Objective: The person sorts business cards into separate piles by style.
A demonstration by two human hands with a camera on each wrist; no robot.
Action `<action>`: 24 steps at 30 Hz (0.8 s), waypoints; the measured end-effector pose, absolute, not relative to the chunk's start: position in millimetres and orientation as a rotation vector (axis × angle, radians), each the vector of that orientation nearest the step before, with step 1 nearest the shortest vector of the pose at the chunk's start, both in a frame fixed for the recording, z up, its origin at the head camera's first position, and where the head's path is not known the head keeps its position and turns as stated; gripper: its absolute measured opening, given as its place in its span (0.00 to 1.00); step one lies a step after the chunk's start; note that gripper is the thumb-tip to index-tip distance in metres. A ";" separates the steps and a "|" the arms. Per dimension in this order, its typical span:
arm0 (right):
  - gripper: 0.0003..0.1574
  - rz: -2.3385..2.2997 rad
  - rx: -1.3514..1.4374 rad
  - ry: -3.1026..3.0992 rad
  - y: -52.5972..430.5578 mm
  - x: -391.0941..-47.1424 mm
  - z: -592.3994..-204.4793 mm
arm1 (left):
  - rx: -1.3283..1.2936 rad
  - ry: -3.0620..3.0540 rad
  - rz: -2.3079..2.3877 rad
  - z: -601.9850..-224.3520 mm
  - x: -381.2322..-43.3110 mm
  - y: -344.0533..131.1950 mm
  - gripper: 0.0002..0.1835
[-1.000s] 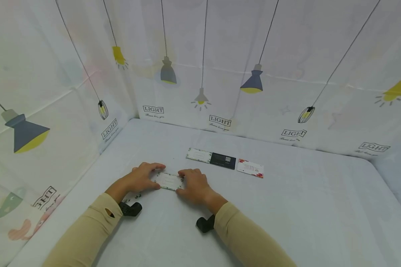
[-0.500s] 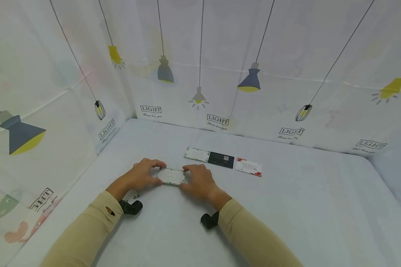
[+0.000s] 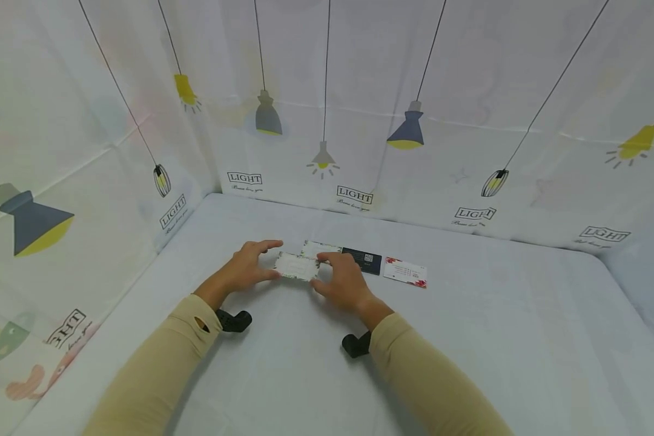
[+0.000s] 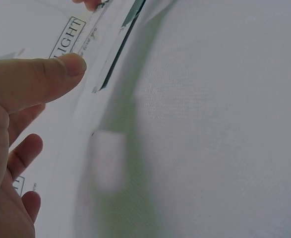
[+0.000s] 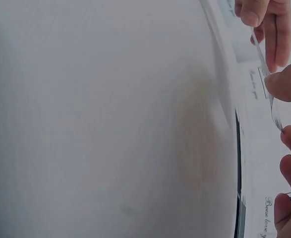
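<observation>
In the head view, a white card with a leafy green border (image 3: 297, 266) is tilted and overlaps the near edge of a similar white card (image 3: 321, 247) on the table. My right hand (image 3: 346, 281) pinches its right end between thumb and fingers; the right wrist view shows the right thumb (image 5: 283, 85) against the thin card (image 5: 258, 45). At its left end is my left hand (image 3: 244, 266), the thumb right at the lower corner and the index finger stretched out above the card. In the left wrist view, the left thumb (image 4: 61, 69) is straight and the other fingers are spread apart from it.
A black card with a QR code (image 3: 366, 260) and a white card with red corners (image 3: 405, 272) continue the row to the right. White cloth covers the table (image 3: 469, 339). A curtain printed with lamps (image 3: 360, 157) hangs along the back and left.
The held card has moved forward and to the right, toward the row, and now overlaps the leftmost card. Both hands moved with it; the left index finger has come away from its edge.
</observation>
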State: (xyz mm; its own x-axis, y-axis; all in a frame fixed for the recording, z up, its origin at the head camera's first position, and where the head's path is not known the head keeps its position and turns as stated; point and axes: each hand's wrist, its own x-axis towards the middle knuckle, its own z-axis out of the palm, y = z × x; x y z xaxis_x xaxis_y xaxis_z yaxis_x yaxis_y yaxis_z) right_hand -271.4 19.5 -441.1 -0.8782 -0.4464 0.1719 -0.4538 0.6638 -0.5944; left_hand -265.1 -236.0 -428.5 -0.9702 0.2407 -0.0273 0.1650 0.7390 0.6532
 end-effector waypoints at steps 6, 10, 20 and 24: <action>0.35 1.016 0.753 -2.858 27.9 -278.7 -440.2 | 0.452 2.810 1.102 -431.9 -277.9 -231.6 0.32; 0.35 1.015 0.720 -2.879 32.5 -283.4 -438.2 | 0.455 2.832 1.094 -431.6 -285.4 -225.2 0.32; 0.35 0.899 0.619 -2.932 41.2 -297.6 -436.5 | 0.336 2.835 1.044 -434.5 -304.7 -203.6 0.32; 0.35 0.843 0.591 -2.951 42.8 -304.1 -439.5 | 0.286 2.828 1.041 -437.5 -312.5 -197.2 0.32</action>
